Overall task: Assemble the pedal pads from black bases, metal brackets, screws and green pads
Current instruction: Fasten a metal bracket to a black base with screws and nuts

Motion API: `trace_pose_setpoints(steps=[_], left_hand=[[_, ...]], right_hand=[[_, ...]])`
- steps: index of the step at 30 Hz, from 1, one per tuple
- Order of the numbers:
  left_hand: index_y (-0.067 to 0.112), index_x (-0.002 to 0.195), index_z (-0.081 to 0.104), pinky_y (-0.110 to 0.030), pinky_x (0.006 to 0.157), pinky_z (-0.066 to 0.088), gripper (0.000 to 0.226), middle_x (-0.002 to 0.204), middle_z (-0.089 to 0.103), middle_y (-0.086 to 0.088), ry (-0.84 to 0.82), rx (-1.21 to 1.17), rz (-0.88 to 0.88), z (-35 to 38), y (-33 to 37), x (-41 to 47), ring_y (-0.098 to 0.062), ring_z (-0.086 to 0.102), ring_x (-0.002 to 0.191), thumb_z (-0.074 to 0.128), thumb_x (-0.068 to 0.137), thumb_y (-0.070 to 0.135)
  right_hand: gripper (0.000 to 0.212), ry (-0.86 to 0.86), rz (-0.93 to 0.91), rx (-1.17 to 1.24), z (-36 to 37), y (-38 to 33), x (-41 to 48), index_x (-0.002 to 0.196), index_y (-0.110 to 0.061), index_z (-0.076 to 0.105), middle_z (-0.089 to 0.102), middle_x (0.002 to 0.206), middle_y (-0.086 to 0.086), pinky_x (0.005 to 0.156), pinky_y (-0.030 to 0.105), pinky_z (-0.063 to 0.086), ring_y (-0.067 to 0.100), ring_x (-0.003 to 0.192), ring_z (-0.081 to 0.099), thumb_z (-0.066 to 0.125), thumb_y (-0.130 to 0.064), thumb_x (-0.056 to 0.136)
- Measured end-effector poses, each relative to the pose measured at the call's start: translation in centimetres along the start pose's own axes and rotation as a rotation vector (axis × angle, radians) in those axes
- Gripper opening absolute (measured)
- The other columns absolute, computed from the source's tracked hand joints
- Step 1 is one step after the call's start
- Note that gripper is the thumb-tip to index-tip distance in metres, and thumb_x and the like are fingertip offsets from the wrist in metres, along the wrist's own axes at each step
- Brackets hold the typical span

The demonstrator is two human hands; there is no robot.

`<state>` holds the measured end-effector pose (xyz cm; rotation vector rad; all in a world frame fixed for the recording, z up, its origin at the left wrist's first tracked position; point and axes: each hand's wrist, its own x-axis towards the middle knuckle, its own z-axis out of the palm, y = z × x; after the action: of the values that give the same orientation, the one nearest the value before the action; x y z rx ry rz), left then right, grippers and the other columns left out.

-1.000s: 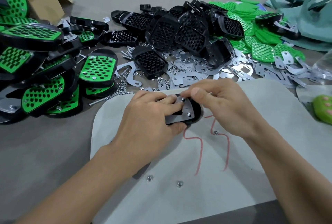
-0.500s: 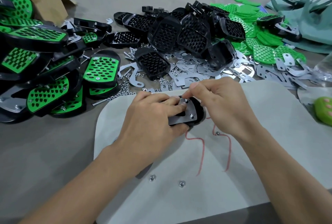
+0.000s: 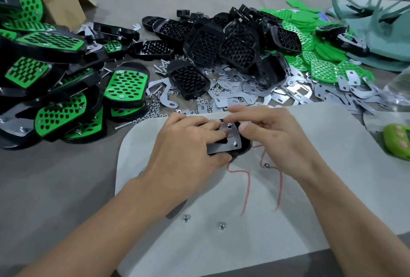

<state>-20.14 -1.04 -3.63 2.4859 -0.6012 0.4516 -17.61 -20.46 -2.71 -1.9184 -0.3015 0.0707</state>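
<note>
Black base [image 3: 243,152], laid on the white mat [image 3: 332,165], is gripped by the left hand [image 3: 186,152], presumably to steady its metal bracket [image 3: 230,142]; the right hand [image 3: 273,141] is gathered at the upper screw [image 3: 229,125], anything pinched being indiscernible.

Left hand [image 3: 184,157] around black base [image 3: 243,153] and metal bracket [image 3: 228,143], right hand [image 3: 277,141] at a screw [image 3: 229,125].

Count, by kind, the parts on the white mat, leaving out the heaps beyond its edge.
Black base: 1
Metal bracket: 1
Screw ends showing in the bracket: 2
Small loose fasteners: 3
Total: 7
</note>
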Motion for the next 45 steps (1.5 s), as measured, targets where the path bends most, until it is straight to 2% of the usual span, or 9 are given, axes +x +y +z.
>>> trace_pose_setpoints(steps=[4, 9, 14, 20, 26, 30, 35, 41, 45], left_hand=[[0.023, 0.093, 0.083, -0.029, 0.085, 0.033, 0.039, 0.097, 0.079, 0.008, 0.024, -0.033, -0.036, 0.1, 0.2, 0.1, -0.002, 0.054, 0.096, 0.079, 0.061, 0.043], [0.024, 0.091, 0.082, -0.035, 0.084, 0.034, 0.034, 0.095, 0.078, 0.009, 0.006, 0.014, -0.004, 0.0, 0.0, 0.0, -0.009, 0.062, 0.094, 0.077, 0.063, 0.043], [0.024, 0.094, 0.083, -0.032, 0.085, 0.033, 0.039, 0.1, 0.079, 0.008, 0.019, -0.03, -0.042, 0.0, 0.2, 0.0, -0.004, 0.056, 0.098, 0.079, 0.061, 0.043], [0.024, 0.093, 0.082, -0.035, 0.083, 0.033, 0.036, 0.096, 0.078, 0.01, 0.026, -0.014, -0.005, 0.0, 0.0, 0.0, -0.005, 0.057, 0.094, 0.078, 0.063, 0.043], [0.028, 0.096, 0.082, -0.035, 0.084, 0.03, 0.036, 0.102, 0.078, 0.012, 0.003, -0.031, -0.037, -0.2, 0.1, -0.1, 0.0, 0.056, 0.099, 0.076, 0.065, 0.047], [0.03, 0.098, 0.082, -0.028, 0.082, 0.027, 0.038, 0.109, 0.077, 0.011, -0.004, -0.058, -0.075, -0.2, 0.3, -0.1, 0.002, 0.051, 0.106, 0.077, 0.064, 0.047], [0.026, 0.098, 0.082, -0.035, 0.082, 0.029, 0.038, 0.105, 0.078, 0.008, -0.009, -0.015, -0.041, -0.2, 0.2, -0.1, -0.001, 0.053, 0.099, 0.076, 0.066, 0.045], [0.031, 0.103, 0.082, -0.026, 0.084, 0.025, 0.041, 0.116, 0.075, 0.01, -0.01, -0.048, -0.102, -0.2, 0.3, -0.2, 0.004, 0.048, 0.11, 0.074, 0.067, 0.049], [0.029, 0.099, 0.082, -0.032, 0.082, 0.028, 0.038, 0.109, 0.077, 0.011, -0.016, -0.014, -0.063, -0.2, 0.3, -0.1, 0.002, 0.053, 0.101, 0.075, 0.067, 0.048]], right_hand=[[0.029, 0.151, 0.039, 0.008, -0.6, 0.4, 0.0, 0.072, -0.013, 0.077, 0.077, 0.092, 0.006, 0.076, 0.047, 0.051, 0.019, 0.085, 0.07, 0.063, -0.036, 0.081], [0.029, -0.057, 0.037, 0.018, -0.2, 0.1, -0.3, 0.106, -0.028, 0.08, 0.07, 0.124, -0.016, 0.092, 0.043, 0.055, 0.006, 0.107, 0.068, 0.062, -0.025, 0.083], [0.022, 0.109, 0.038, 0.086, -0.3, 0.1, -0.1, 0.085, -0.015, 0.081, 0.075, 0.088, -0.023, 0.071, 0.025, 0.042, -0.006, 0.066, 0.062, 0.062, -0.027, 0.083], [0.026, 0.011, 0.022, -0.003, 0.7, 0.0, 0.1, 0.097, -0.038, 0.078, 0.076, 0.099, 0.009, 0.091, 0.062, 0.051, 0.035, 0.103, 0.066, 0.06, -0.026, 0.082], [0.019, 0.171, 0.027, -0.104, 1.3, 0.0, 0.5, 0.085, -0.034, 0.079, 0.076, 0.077, -0.009, 0.068, 0.033, 0.054, 0.008, 0.071, 0.068, 0.062, -0.031, 0.077], [0.018, 0.214, 0.058, 0.09, -0.3, 0.7, -0.6, 0.065, -0.005, 0.072, 0.066, 0.078, 0.03, 0.052, 0.027, 0.035, 0.012, 0.048, 0.043, 0.064, -0.02, 0.072], [0.038, -0.028, 0.03, 0.039, 0.0, 0.4, -0.7, 0.108, -0.034, 0.078, 0.067, 0.13, -0.014, 0.074, 0.017, 0.048, 0.001, 0.09, 0.065, 0.063, -0.021, 0.076], [0.015, 0.129, 0.083, 0.146, -0.5, 0.7, -1.1, 0.066, -0.019, 0.074, 0.074, 0.088, -0.024, 0.066, 0.023, 0.042, 0.006, 0.086, 0.07, 0.064, -0.024, 0.076], [0.037, -0.059, 0.032, 0.013, -0.1, 0.7, -1.0, 0.11, -0.033, 0.078, 0.062, 0.136, -0.021, 0.089, 0.026, 0.047, -0.008, 0.107, 0.059, 0.064, -0.025, 0.076]])
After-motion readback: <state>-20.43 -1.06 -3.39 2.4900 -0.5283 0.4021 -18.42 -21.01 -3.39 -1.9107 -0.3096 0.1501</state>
